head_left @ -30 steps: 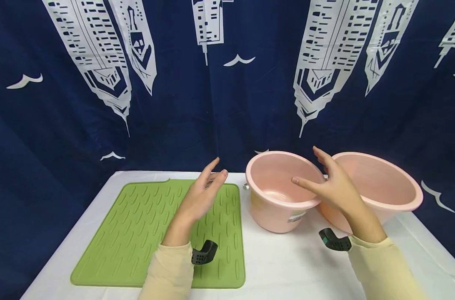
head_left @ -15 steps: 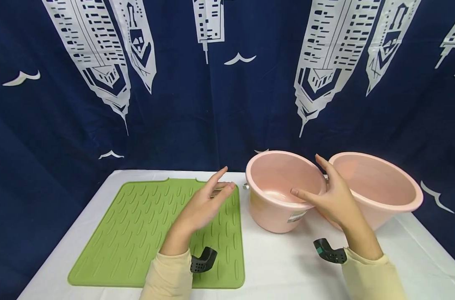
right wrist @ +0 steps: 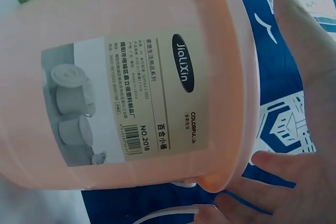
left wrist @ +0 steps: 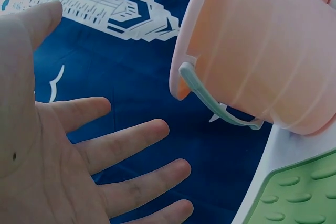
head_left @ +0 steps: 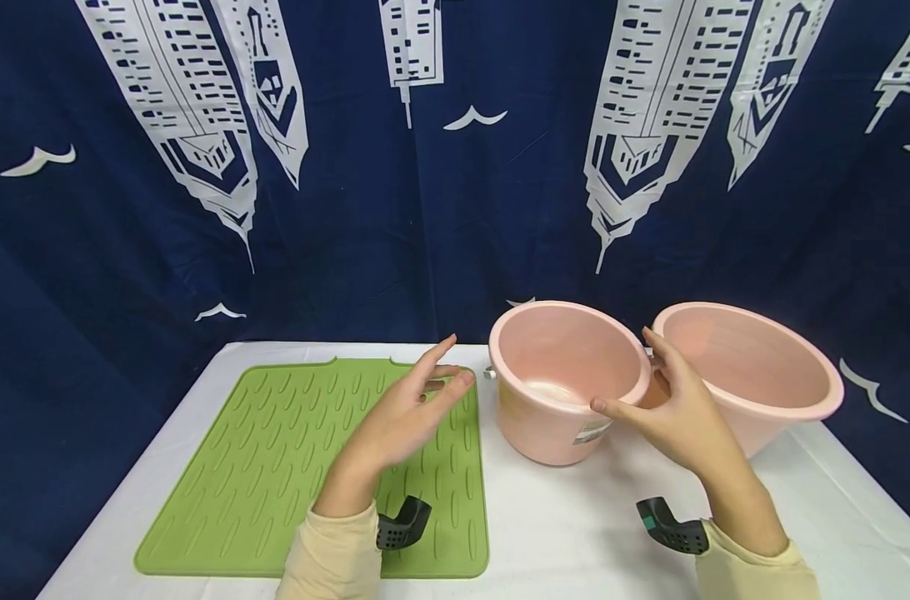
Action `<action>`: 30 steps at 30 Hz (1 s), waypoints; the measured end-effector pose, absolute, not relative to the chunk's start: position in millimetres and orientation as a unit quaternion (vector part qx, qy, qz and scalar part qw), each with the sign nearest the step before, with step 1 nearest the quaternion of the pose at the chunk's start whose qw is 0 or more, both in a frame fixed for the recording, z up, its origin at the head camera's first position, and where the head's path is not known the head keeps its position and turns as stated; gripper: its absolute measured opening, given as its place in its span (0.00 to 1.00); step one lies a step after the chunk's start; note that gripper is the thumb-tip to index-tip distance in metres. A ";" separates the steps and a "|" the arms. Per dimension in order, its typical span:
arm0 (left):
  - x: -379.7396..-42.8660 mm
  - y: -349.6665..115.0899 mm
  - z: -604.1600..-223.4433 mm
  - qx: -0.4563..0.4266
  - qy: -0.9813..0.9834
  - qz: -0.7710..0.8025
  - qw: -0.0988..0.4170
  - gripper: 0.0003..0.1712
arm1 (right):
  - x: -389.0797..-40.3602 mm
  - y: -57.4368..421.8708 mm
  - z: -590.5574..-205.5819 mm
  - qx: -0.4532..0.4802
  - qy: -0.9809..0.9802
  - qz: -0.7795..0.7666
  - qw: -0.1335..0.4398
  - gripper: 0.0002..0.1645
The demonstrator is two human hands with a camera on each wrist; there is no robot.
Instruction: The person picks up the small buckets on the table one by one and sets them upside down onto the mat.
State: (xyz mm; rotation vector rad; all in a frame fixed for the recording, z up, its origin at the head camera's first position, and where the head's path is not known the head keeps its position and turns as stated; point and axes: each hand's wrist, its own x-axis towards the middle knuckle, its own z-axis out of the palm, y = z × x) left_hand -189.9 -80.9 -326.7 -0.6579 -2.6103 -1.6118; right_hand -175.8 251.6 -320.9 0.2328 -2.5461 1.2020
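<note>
A pink plastic bucket (head_left: 545,433) with a printed label (right wrist: 173,98) stands upright at the table's middle. Its pale handle (left wrist: 220,103) hangs down its side in the left wrist view. My right hand (head_left: 683,417) is at the bucket's right rim, its thumb in front and its fingers reaching into the gap beside a wider pink basin (head_left: 777,408). Whether those fingertips touch the bucket, I cannot tell. Over the right part of a green ridged mat (head_left: 305,467), my left hand (head_left: 402,417) hovers with fingers extended and apart, left of the bucket, holding nothing.
The basin stands at the right, close to the bucket. A white cloth (head_left: 567,533) covers the table. Behind it hangs a dark blue curtain (head_left: 365,208) with white building prints. Each wrist wears a black camera mount (head_left: 404,523).
My right hand has lowered and shifted slightly right, its thumb going from over the bucket's opening to the rim. My left hand has moved right toward the bucket. Bucket and basin stay put.
</note>
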 end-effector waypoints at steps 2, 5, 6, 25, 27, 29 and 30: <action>-189.4 -81.8 -326.5 -0.211 -0.831 -0.514 0.008 0.37 | -175.6 252.1 -320.7 0.085 -0.890 0.422 0.152 0.73; -189.2 -82.7 -326.5 -0.212 -0.831 -0.513 0.013 0.37 | -175.8 252.1 -321.5 0.092 -0.889 0.424 0.145 0.73; -189.4 -82.8 -326.6 -0.213 -0.832 -0.512 0.014 0.37 | -175.9 251.9 -321.9 0.094 -0.890 0.423 0.145 0.73; -187.8 -83.1 -324.3 -0.195 -0.844 -0.500 0.002 0.38 | -175.2 243.8 -325.2 0.056 -0.903 0.389 0.176 0.77; -187.4 -83.1 -324.0 -0.194 -0.844 -0.500 0.003 0.39 | -175.1 242.1 -325.9 0.048 -0.905 0.386 0.171 0.78; -187.1 -82.8 -323.6 -0.192 -0.846 -0.498 0.003 0.39 | -174.8 239.8 -326.2 0.045 -0.906 0.390 0.158 0.81; -186.8 -82.7 -323.3 -0.189 -0.847 -0.497 0.003 0.39 | -174.8 238.8 -326.6 0.043 -0.906 0.392 0.151 0.83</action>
